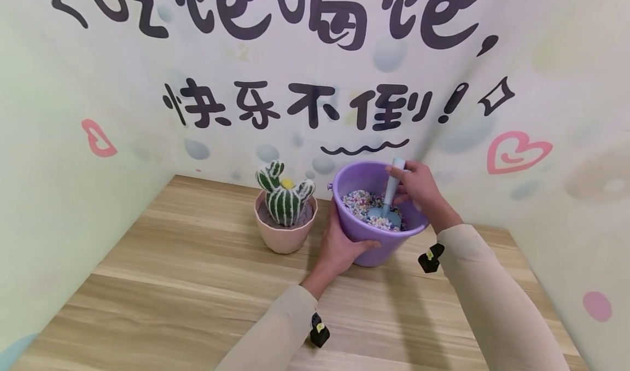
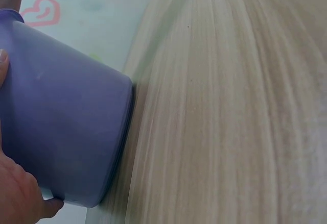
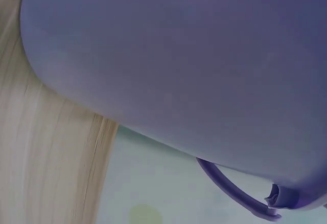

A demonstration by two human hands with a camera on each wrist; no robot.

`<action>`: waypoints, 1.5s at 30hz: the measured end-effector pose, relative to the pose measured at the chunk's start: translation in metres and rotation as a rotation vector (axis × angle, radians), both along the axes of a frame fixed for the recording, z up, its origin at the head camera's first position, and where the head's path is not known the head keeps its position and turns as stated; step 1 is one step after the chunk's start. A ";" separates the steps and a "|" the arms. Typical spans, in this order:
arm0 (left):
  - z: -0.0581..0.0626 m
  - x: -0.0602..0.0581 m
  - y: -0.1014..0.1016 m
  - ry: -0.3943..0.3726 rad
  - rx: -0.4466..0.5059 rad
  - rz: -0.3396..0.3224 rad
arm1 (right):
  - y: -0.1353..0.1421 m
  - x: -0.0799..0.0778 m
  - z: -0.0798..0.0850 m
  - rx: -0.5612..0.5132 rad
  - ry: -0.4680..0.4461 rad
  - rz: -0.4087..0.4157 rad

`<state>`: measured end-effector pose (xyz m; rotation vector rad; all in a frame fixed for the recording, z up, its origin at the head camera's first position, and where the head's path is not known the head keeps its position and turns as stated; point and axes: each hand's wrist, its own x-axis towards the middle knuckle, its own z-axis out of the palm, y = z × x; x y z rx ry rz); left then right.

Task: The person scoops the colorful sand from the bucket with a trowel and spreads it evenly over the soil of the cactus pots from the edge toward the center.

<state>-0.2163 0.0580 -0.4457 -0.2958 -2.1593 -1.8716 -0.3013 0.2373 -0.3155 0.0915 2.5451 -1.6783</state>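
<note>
A purple bucket (image 1: 389, 246) stands on the wood-grain table, holding small multicoloured beads (image 1: 356, 200). My left hand (image 1: 338, 246) grips the bucket's left side, the thumb lying across its front; the left wrist view shows part of that hand at the left edge. My right hand (image 1: 420, 187) pinches the handle of a light blue toy shovel (image 1: 391, 189) from above. Its blade is down in the beads, with some pale beads on or against it. In the right wrist view, the bucket's wall (image 3: 179, 71) fills most of the frame and hides the right hand.
Left of the bucket is a toy cactus (image 1: 284, 207) in a pink pot (image 1: 284, 238). A printed wall (image 1: 295, 64) stands close behind both, with side walls left and right. The bucket's purple carrying handle (image 3: 230, 188) hangs at its outside. Wood-grain tabletop (image 1: 162, 289) extends in front.
</note>
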 end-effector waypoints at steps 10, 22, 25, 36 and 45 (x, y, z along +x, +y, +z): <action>-0.001 0.000 0.000 0.011 0.007 0.001 | 0.001 -0.001 0.003 -0.072 -0.072 -0.049; -0.001 0.001 0.000 -0.015 -0.001 -0.009 | -0.001 -0.004 0.006 -0.143 -0.130 -0.131; 0.000 0.001 0.000 -0.024 -0.004 -0.006 | -0.002 -0.005 0.009 -0.160 -0.139 -0.149; -0.001 0.002 0.000 -0.045 -0.016 0.005 | -0.002 -0.008 0.013 -0.282 -0.158 -0.269; -0.002 0.001 0.000 -0.033 -0.020 0.004 | -0.001 -0.009 0.018 -0.309 -0.174 -0.328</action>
